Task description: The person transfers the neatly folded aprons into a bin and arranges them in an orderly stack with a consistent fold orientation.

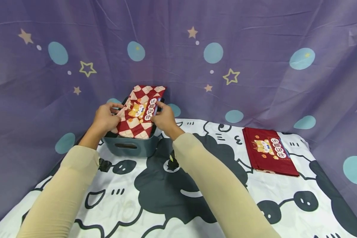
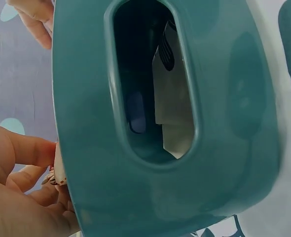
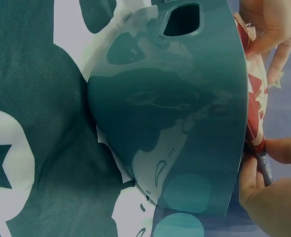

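My fingers on both sides are clamped on a red-and-cream checked cloth packet [image 1: 128, 123]: the left hand [image 1: 104, 118] pinches its left edge between thumb and fingertips, and the right hand [image 1: 165, 119] pinches the right edge, beside the dog picture and lettered label. The packet lies over the mouth of a teal basket [image 1: 150, 148], its near edge at the front rim; how deep it sits I cannot tell. Through the basket's handle slot shows something pale that I cannot make out. My cream sleeves [image 1: 218, 185] stretch back over a white cloth [image 1: 116, 205] with dark cartoon prints. On it, well off to my right, lies a folded dark-red packet [image 1: 256, 158]. Behind everything hangs a purple curtain [image 1: 172, 66] with stars and dots.
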{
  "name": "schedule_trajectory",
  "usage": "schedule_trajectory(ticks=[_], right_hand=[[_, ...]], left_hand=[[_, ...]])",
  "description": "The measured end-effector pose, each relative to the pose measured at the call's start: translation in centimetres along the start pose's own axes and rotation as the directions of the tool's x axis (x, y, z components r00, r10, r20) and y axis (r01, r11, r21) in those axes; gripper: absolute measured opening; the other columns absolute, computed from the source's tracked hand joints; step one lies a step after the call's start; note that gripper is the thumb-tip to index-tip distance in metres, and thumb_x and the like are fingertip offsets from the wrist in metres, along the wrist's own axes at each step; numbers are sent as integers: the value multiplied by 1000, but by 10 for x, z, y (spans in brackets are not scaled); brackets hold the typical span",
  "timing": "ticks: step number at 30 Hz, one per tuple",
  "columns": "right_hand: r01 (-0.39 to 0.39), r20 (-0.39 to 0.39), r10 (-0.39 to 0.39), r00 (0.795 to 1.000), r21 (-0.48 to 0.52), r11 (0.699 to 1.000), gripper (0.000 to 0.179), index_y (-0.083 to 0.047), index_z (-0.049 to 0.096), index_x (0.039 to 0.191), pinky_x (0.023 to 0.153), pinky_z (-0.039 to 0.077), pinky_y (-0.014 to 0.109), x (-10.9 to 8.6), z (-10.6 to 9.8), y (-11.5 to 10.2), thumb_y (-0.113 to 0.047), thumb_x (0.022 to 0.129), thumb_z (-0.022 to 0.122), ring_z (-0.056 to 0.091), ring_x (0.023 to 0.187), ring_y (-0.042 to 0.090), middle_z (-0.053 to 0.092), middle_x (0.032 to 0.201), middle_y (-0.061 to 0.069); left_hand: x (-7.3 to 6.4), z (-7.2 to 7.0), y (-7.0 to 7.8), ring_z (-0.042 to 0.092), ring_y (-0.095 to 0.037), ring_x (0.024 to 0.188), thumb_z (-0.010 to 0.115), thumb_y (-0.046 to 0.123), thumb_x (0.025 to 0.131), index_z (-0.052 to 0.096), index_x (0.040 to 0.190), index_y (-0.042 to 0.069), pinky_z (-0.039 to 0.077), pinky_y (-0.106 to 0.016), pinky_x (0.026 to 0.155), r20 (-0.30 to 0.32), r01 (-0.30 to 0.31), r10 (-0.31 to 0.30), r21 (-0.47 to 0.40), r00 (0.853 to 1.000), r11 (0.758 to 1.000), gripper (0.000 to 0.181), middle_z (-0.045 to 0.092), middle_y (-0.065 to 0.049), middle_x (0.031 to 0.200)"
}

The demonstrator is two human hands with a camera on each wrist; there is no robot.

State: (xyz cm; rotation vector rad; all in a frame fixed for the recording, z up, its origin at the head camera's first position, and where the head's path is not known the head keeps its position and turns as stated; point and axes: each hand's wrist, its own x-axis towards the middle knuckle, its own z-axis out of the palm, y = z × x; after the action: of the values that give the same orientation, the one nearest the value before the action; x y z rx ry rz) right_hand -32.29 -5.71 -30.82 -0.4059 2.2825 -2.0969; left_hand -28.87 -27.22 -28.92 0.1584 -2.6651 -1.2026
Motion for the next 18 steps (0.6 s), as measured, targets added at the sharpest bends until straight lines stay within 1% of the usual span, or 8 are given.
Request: schedule_trajectory(ticks=[2,4,7,9,12,15,16,18], right_hand=[[18,-6,-19,1000,-81,997,76,-4,42,155,66,55,27,1,0,1,18,85,63,65,84,17,69,113,24],[45,-19,-49,999,-187,981,73,-4,45,154,70,53,26,1,-1,2,14,85,64,62,88,13,68,118,22],[75,-31,-90,995,-322,944,70,-5,48,152,83,52,28,1,-3,4,11,85,63,60,105,16,63,132,18],[92,-28,-110,994,-364,927,68,-5,49,151,95,50,30,1,-4,5,8,86,64,53,125,18,56,144,14],[107,-6,-119,993,-384,917,69,-6,47,153,95,50,33,1,-5,7,7,87,64,52,131,23,54,146,15],[119,6,-127,992,-398,910,69,-7,46,153,83,50,29,0,-6,8,6,89,65,57,117,19,53,146,15],[122,10,-129,992,-400,908,69,-8,46,154,77,50,28,-1,-7,8,5,89,65,60,105,19,53,147,15],[135,20,-139,990,-410,902,68,-8,46,154,71,48,26,-2,-8,7,5,90,66,58,82,17,52,148,16]], left_hand=[[1,0,-3,58,-40,112,55,-6,85,56,140,3,58,-42,74,0,-21,21,49,1000,999,55,57,-26,127],[1,1,-6,59,-41,112,55,-5,83,57,139,2,54,-47,83,-6,-59,60,99,998,993,56,60,-26,126],[0,0,-10,59,-42,112,56,-4,80,58,136,-1,48,-52,92,-26,-121,127,163,992,979,56,63,-27,125],[0,-1,-12,61,-43,111,57,-3,79,59,134,-2,47,-55,94,-46,-147,157,175,986,974,55,64,-27,124],[0,-1,-12,61,-43,111,59,-2,80,60,132,-2,46,-54,95,-60,-158,171,177,983,971,52,65,-27,123],[0,0,-11,59,-42,113,60,0,84,60,132,-1,46,-54,95,-51,-154,165,171,985,973,49,65,-26,123],[0,1,-10,58,-42,114,61,1,85,60,133,-1,46,-54,95,-45,-152,161,168,986,974,48,64,-26,124],[0,2,-9,57,-42,115,62,3,88,59,135,0,46,-55,96,-30,-143,150,156,988,977,47,63,-25,125]])
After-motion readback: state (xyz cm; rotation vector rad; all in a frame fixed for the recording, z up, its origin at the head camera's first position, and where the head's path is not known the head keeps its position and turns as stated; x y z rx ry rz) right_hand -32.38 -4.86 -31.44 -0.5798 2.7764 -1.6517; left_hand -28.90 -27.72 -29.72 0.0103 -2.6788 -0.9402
